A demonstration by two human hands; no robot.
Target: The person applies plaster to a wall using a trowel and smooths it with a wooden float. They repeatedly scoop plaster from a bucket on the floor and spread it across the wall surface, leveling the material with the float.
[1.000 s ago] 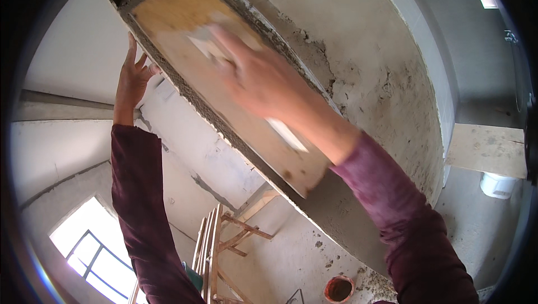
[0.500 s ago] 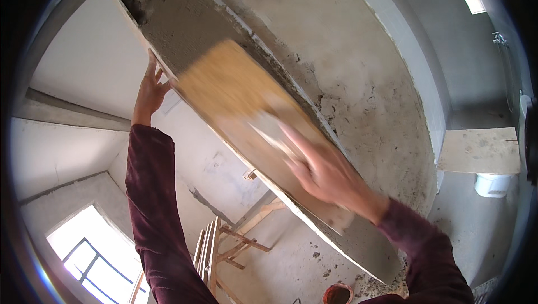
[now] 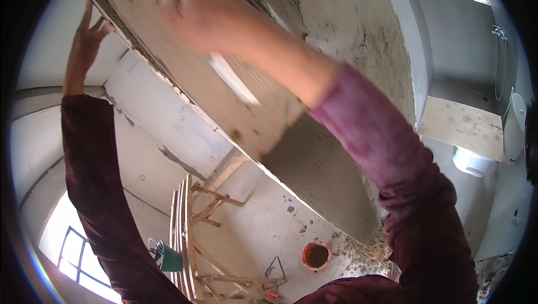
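Up on the plastered beam [image 3: 336,68], right hand [image 3: 196,10] gripping the wooden float [image 3: 224,96] has slid higher; left hand [image 3: 89,29] stays flat, open.

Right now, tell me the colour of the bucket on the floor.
The bucket is orange-red with a dark inside, seen in the head view.

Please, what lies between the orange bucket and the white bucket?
In the head view, the person's right sleeve crosses between the orange bucket and the white bucket, with the lower end of the plastered edge.
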